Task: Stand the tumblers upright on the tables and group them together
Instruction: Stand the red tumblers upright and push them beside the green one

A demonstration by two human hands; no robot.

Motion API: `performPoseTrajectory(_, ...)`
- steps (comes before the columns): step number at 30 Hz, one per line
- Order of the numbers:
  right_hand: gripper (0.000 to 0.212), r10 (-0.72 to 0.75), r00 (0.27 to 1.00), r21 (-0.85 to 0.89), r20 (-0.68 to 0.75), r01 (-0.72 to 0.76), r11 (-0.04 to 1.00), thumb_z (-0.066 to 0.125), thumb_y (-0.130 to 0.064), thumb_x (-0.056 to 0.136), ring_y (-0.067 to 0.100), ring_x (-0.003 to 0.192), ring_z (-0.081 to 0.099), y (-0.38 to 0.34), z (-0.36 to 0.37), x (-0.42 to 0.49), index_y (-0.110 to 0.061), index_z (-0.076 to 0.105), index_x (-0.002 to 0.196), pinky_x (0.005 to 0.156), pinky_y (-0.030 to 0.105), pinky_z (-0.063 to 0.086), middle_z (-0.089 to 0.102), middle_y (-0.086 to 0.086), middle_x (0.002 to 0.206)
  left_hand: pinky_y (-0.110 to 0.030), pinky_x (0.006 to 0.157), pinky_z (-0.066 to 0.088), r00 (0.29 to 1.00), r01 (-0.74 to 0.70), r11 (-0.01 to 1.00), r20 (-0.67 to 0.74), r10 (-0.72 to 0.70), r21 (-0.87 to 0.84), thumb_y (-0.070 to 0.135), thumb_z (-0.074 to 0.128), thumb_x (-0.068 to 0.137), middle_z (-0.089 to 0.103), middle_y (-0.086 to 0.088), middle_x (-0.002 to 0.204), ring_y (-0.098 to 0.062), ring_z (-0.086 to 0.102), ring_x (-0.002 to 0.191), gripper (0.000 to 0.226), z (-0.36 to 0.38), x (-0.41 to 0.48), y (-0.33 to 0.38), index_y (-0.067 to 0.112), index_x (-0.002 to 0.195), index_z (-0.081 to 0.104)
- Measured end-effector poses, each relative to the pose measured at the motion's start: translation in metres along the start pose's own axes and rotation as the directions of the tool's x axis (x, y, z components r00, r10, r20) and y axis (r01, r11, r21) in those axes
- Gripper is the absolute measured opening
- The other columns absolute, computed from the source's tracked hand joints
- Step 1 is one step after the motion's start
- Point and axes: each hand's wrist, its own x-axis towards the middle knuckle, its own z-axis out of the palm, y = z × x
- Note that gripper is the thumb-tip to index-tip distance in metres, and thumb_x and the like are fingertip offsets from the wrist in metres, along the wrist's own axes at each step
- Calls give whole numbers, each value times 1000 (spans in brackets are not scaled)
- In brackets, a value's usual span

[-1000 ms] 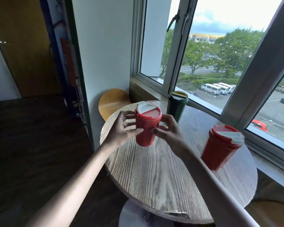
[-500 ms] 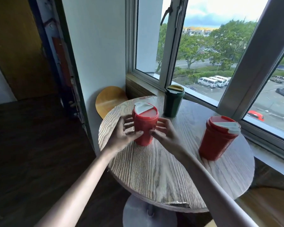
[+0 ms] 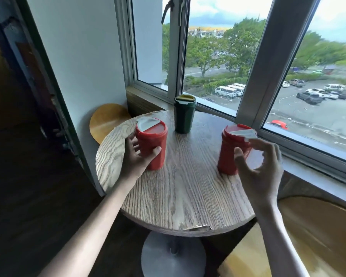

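Note:
Three tumblers stand upright on the round wooden table (image 3: 184, 196). A red tumbler (image 3: 154, 140) with a white flap on its lid stands at the left, and my left hand (image 3: 137, 156) is wrapped around its side. A second red tumbler (image 3: 228, 150) stands at the right. My right hand (image 3: 262, 168) hovers just in front of it, fingers spread and curved, holding nothing. A dark green tumbler (image 3: 184, 114) with a yellowish lid stands at the far edge near the window.
The window sill (image 3: 318, 176) and frame run close behind the table. A round wooden stool (image 3: 106, 120) sits at the far left by the white wall, and another stool (image 3: 318, 236) is at the lower right. The table's front edge is chipped.
My right hand let go of the left red tumbler and moved right, toward the other red tumbler. The left tumbler now rests on the table with only my left hand on it.

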Motion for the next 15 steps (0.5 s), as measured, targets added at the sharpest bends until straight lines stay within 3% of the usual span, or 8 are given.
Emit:
performPoseTrajectory(3, 59, 124, 992, -28, -4, -124, 992, 59, -53, 69, 21, 110, 50, 21, 1, 9, -22, 50, 118, 92, 48, 45, 53, 3, 116, -14, 76, 48, 999, -5, 1000, -33, 4, -11, 51, 78, 49, 55, -8, 122, -5, 56, 102, 86, 6, -1, 0, 18, 120, 42)
performPoseTrajectory(6, 78, 197, 977, -94, 86, -189, 978, 67, -60, 65, 21, 116, 49, 35, 10, 14, -25, 39, 129, 94, 45, 46, 49, 3, 125, -10, 72, 47, 999, 3, 1000, -40, -4, -19, 51, 78, 47, 56, -7, 120, -2, 56, 99, 87, 6, 0, 0, 17, 119, 43)
performPoseTrajectory(10, 88, 243, 957, 42, 160, -253, 967, 84, -24, 67, 22, 114, 52, 39, 22, 16, -8, 33, 137, 91, 33, 46, 48, 16, 131, -14, 74, 45, 1000, 10, 999, -25, -9, 38, 53, 78, 46, 57, -2, 119, -1, 56, 99, 87, 1, 2, 3, 19, 118, 43)
performPoseTrajectory(15, 99, 257, 956, 116, 144, -274, 955, 89, -24, 59, 26, 115, 51, 44, 34, 19, -6, 31, 137, 96, 38, 46, 47, 14, 127, -18, 76, 45, 1000, 10, 997, -24, -8, 79, 56, 79, 42, 57, 11, 108, -2, 57, 99, 88, -5, 4, 10, 21, 116, 46)
